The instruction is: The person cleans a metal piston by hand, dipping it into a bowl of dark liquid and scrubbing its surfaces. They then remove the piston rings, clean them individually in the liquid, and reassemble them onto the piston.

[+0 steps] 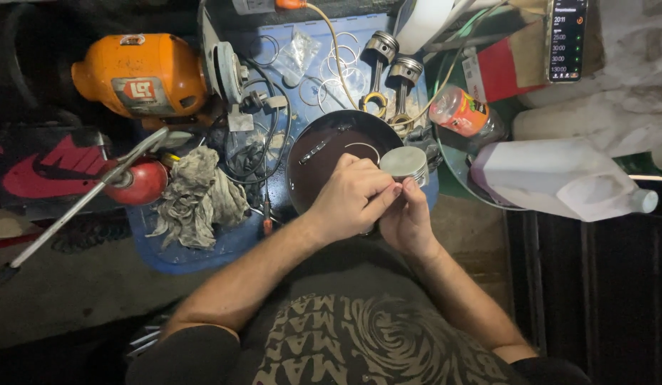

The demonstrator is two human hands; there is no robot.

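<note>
A: What shows from the head camera?

B: Both hands meet over a dark round pan point(324, 160) at the right edge of a blue tray point(167, 253). The left hand point(352, 196) has its grip closed on the side of a silver piston point(404, 164), thumb and fingers pinched at its rim. The right hand point(408, 221) comes up from below, its grip clamped on the piston's lower part.

A: And where is the piston exactly?

B: Held above the pan's right rim, flat crown facing up, tilted slightly.

A: Anything inside the pan?

B: A thin ring point(363, 148) and a small metal piece point(313, 151) lie on its bottom.

A: Around it?

B: Two more pistons with connecting rods point(391, 75) lie near the tray's far edge, beside loose rings point(338, 85). A grey rag point(199, 196) sits at the tray's left part, next to an orange bench grinder point(142, 75). A white jug point(559, 178) lies well to the right.
</note>
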